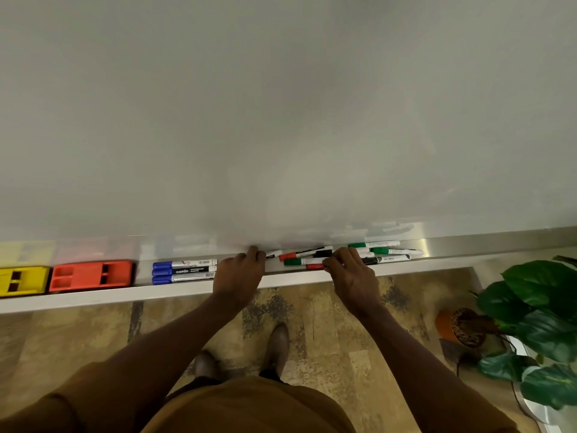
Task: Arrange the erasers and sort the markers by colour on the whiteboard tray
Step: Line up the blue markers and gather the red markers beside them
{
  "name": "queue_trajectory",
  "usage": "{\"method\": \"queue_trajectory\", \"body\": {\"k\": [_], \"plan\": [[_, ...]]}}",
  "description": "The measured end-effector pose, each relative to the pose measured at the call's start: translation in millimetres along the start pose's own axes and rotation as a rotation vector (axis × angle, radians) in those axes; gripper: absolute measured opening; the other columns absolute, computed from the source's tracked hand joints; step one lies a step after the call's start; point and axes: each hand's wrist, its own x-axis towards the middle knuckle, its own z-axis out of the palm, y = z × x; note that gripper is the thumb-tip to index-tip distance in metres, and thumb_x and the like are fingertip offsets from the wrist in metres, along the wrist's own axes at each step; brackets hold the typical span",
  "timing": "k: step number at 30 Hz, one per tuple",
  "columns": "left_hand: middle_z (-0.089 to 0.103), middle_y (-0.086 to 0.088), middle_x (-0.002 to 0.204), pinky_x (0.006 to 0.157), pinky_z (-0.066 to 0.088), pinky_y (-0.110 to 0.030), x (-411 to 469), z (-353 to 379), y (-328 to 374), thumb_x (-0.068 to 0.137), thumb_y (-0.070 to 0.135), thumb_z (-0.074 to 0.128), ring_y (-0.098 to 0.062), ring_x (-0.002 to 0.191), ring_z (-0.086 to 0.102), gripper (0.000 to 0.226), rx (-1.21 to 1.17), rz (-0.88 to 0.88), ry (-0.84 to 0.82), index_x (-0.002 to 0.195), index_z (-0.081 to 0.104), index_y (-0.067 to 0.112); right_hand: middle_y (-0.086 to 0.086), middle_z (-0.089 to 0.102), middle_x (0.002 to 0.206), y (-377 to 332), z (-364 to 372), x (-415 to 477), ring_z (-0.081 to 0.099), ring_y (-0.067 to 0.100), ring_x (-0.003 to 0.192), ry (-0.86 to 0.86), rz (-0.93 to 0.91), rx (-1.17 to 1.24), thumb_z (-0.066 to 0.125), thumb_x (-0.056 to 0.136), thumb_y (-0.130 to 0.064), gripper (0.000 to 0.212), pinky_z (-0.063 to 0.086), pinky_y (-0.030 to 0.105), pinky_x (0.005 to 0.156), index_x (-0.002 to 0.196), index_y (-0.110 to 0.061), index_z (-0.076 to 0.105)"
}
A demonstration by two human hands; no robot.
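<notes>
A yellow eraser (22,280) and an orange eraser (91,275) lie side by side at the left of the whiteboard tray (125,293). Three blue markers (184,271) lie stacked in a neat row beside them. My left hand (239,271) rests on the tray, its fingers curled on a black-tipped marker (274,254). To the right is a mixed pile: a red marker (304,253), green markers (374,244) and black ones (387,259). My right hand (351,271) pinches a green-capped marker (304,261) in that pile.
The whiteboard (281,104) fills the upper view. A potted plant (537,323) in an orange pot stands on the floor at the right, close under the tray's end. My feet are on the patterned floor (327,310) below the tray.
</notes>
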Motion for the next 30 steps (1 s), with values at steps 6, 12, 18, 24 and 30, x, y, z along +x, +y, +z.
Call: {"method": "queue_trajectory", "body": {"k": [6, 12, 18, 24, 30], "plan": [[0.072, -0.009, 0.096, 0.046, 0.052, -0.035, -7.7, 4.7, 0.5, 0.064, 0.003, 0.091, -0.026, 0.058, 0.070, 0.043, -0.028, -0.020, 0.036, 0.103, 0.073, 0.007, 0.008, 0.063, 0.114, 1.9, -5.1, 5.9, 0.058, 0.023, 0.100, 0.023, -0.016, -0.027, 0.076, 0.086, -0.013, 0.036, 0.053, 0.032, 0.054, 0.120, -0.013, 0.065], [0.072, -0.011, 0.093, 0.042, 0.050, -0.033, -10.5, 7.2, -0.8, 0.054, 0.000, 0.096, -0.025, 0.052, 0.067, 0.051, -0.063, -0.019, 0.080, 0.100, 0.074, 0.006, 0.011, 0.066, 0.113, 3.4, -6.2, 5.1, 0.061, 0.027, 0.102, -0.013, -0.084, -0.061, 0.070, 0.083, -0.004, 0.038, 0.058, 0.034, 0.058, 0.121, -0.009, 0.067], [0.071, -0.009, 0.091, 0.043, 0.049, -0.034, -11.9, 9.1, 0.7, 0.063, -0.003, 0.088, -0.027, 0.055, 0.069, 0.040, -0.080, -0.003, 0.094, 0.098, 0.074, 0.009, 0.009, 0.063, 0.114, 8.0, -6.1, 2.8, 0.059, 0.024, 0.102, -0.012, -0.104, -0.051, 0.067, 0.085, -0.008, 0.040, 0.057, 0.032, 0.060, 0.125, -0.012, 0.061], [0.072, -0.008, 0.097, 0.044, 0.047, -0.032, -10.5, 10.5, 6.1, 0.068, -0.004, 0.083, -0.027, 0.059, 0.070, 0.038, -0.091, 0.025, 0.072, 0.103, 0.074, 0.010, 0.009, 0.064, 0.117, 14.8, -12.2, -0.9, 0.059, 0.024, 0.104, -0.015, -0.050, -0.015, 0.072, 0.085, -0.003, 0.040, 0.058, 0.032, 0.062, 0.124, -0.011, 0.064], [0.070, -0.005, 0.116, 0.055, 0.050, -0.034, -7.9, 10.5, 13.5, 0.085, 0.004, 0.070, -0.025, 0.077, 0.073, 0.035, -0.078, 0.010, 0.038, 0.119, 0.071, 0.014, 0.010, 0.067, 0.115, 65.5, -40.5, -21.6, 0.060, 0.024, 0.102, 0.058, 0.123, -0.061, 0.070, 0.086, 0.001, 0.036, 0.049, 0.024, 0.055, 0.120, -0.009, 0.069]]}}
